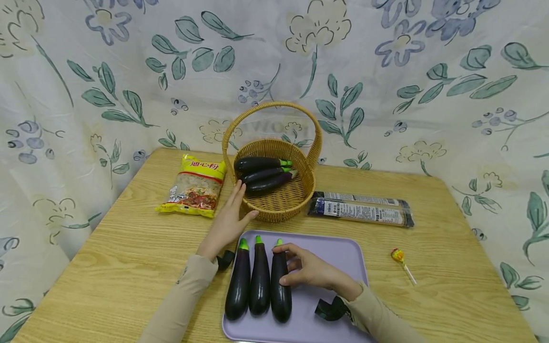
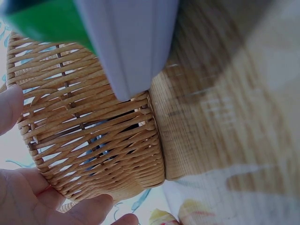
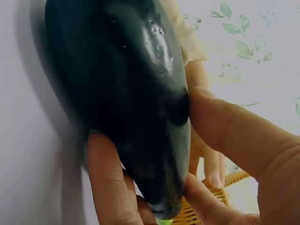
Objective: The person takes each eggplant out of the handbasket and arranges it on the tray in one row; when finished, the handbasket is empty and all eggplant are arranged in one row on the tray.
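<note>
the rightmost eggplant [image 1: 280, 300] on the lilac tray [image 1: 330, 243] is held by the right hand [image 1: 313, 271]. the grip is narrow, fitted to the slimmer end: the thumb is set on one flank and the fingers are brought round to the other, just below the green stalk [image 1: 279, 242]. two other eggplants [image 1: 259, 286] are laid just beside it, stalks turned toward the wicker basket [image 1: 279, 212]. whether any of the held one's weight is borne by the tray cannot be told.

the left hand [image 1: 227, 224] is rested at the basket's left side, its fingers spread and closed round nothing. in the basket, three more eggplants [image 1: 262, 175] are seen with their stalks to the right.

for good handling, the skin, which looks smooth and glossy, is best pressed firmly but without digging in of the nails. since the broad end is likely the heavier, a drop of that end should be guarded against, and a hold placed nearer the middle would probably be better balanced. the neighbours are best left unbrushed, as they could be set rolling. the basket is best steadied lightly, so that it is not tipped.
</note>
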